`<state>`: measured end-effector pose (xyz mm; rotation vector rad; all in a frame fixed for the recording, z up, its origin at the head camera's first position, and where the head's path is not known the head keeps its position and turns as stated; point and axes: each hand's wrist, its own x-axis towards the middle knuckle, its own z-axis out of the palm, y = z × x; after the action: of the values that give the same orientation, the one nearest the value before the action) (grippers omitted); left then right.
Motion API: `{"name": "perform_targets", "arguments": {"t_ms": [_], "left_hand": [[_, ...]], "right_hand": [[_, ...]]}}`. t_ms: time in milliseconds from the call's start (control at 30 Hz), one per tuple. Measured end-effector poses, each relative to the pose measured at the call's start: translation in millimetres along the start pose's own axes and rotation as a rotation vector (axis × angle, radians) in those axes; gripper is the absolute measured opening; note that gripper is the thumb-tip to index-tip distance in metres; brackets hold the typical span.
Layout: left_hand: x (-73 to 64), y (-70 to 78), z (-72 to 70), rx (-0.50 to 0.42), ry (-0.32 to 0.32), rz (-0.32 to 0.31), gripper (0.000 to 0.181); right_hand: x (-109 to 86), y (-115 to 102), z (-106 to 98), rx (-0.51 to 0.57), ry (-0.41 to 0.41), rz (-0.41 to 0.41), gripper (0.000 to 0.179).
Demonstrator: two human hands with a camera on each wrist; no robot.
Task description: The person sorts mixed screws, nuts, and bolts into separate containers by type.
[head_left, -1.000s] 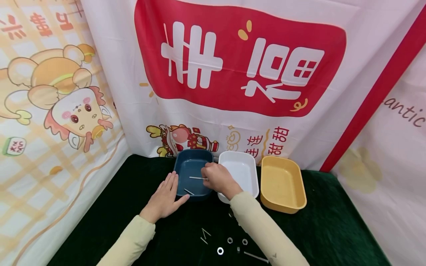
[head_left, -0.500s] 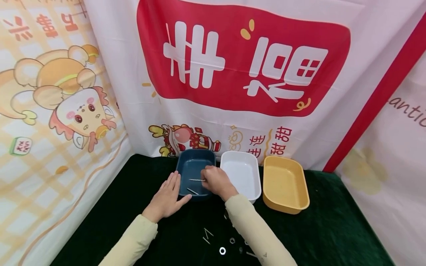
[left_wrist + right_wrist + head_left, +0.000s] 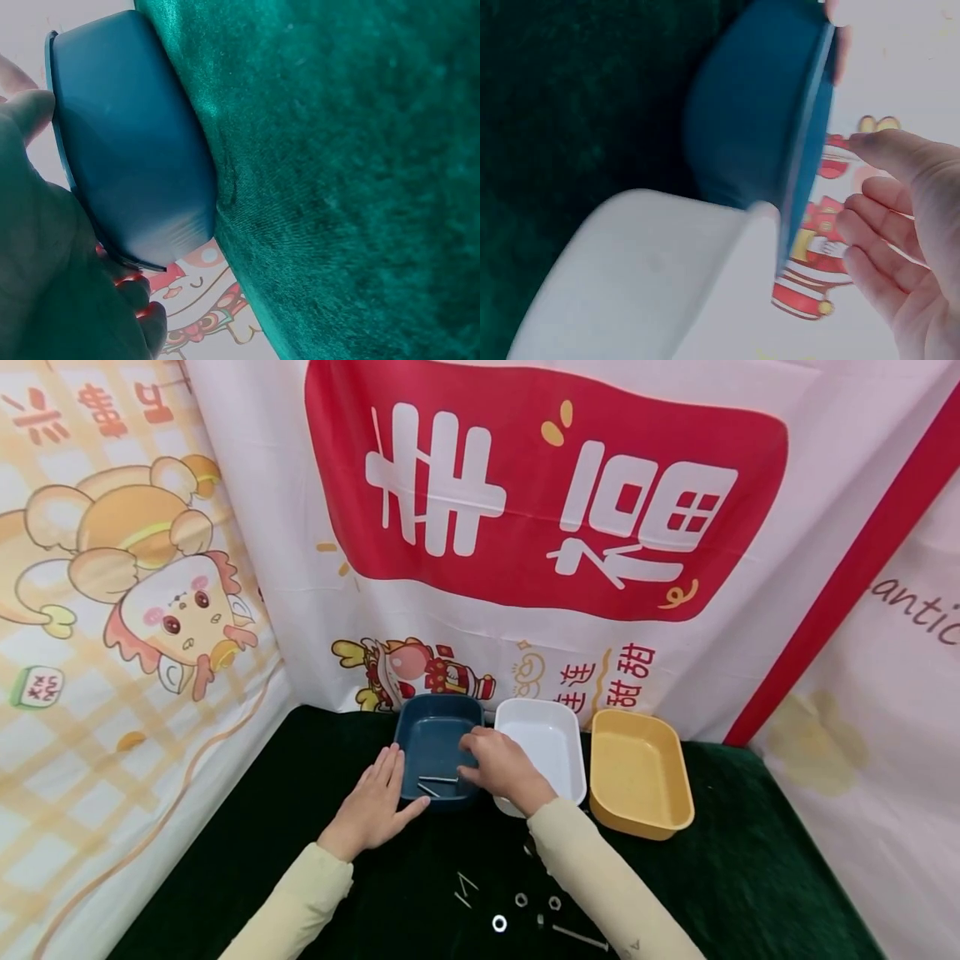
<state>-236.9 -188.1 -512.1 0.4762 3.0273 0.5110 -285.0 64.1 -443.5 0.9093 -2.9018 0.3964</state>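
A blue tray (image 3: 433, 739) sits at the back of the dark green cloth, with two thin metal screws lying in its near part: a longer screw (image 3: 437, 779) and a shorter screw (image 3: 428, 790). My left hand (image 3: 369, 812) rests with fairly straight fingers along the tray's left side, the thumb at its front rim; the left wrist view shows the thumb touching the rim (image 3: 60, 142). Over the tray's right edge is my right hand (image 3: 506, 768). In the right wrist view its thumb stands apart from loosely bent fingers (image 3: 881, 225), and nothing is between them.
A white tray (image 3: 546, 735) and a yellow tray (image 3: 637, 768) stand to the right of the blue one. On the cloth in front lie several small screws (image 3: 465, 889), a bright washer (image 3: 499, 924), hex nuts (image 3: 521, 900) and a long bolt (image 3: 580, 937). Printed fabric hangs behind.
My right hand has let go of the longer screw, which now lies in the blue tray beside the shorter one. Its fingers have loosened. The left hand stays at the tray.
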Motion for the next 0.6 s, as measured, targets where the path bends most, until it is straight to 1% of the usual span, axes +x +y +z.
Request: {"name": "perform_targets", "arguments": {"t_ms": [200, 300, 433, 600], "left_hand": [[-0.9, -1.7, -1.1, 0.003, 0.006, -0.004, 0.1], [-0.7, -2.9, -0.9, 0.002, 0.008, -0.006, 0.101], [0.1, -4.2, 0.8, -0.004, 0.013, -0.003, 0.101], [0.9, -4.7, 2.6, -0.003, 0.014, 0.01, 0.101]], "right_hand": [[-22.1, -2, -27, 0.02, 0.047, -0.065, 0.033], [-32.7, -3, -40, 0.019, 0.069, -0.081, 0.034], [-49.6, -1, -54, -0.003, 0.054, -0.085, 0.035], [-80.1, 5, -66, -0.046, 0.055, -0.124, 0.033]]}}
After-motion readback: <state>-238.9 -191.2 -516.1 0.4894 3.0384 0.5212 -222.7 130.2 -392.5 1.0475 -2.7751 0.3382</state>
